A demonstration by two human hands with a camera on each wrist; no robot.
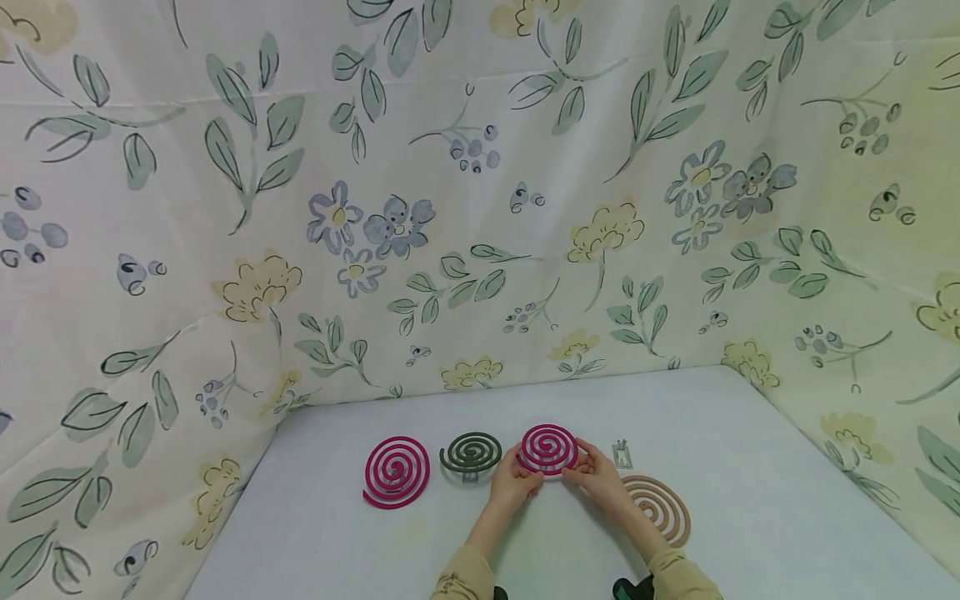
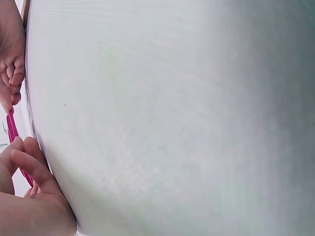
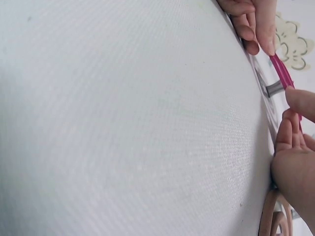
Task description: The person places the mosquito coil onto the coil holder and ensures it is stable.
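Observation:
Both hands hold a pink mosquito coil (image 1: 548, 446) level between them at the middle of the table. My left hand (image 1: 513, 483) pinches its left edge, and my right hand (image 1: 596, 477) pinches its right edge, thumbs toward me. Seen edge-on in the right wrist view, the pink coil (image 3: 283, 73) has a small grey metal stand (image 3: 274, 88) beneath it. A dark green coil (image 1: 472, 452) sits raised on a metal stand (image 1: 470, 477) just left of my left hand. Partly hidden behind my right forearm lies a brown coil (image 1: 686, 518).
Another pink coil (image 1: 397, 472) is at the far left of the row. A loose metal coil stand (image 1: 622, 455) lies beyond my right hand. The white table (image 1: 337, 550) ends at a floral cloth (image 1: 465, 333) hanging behind and along both sides.

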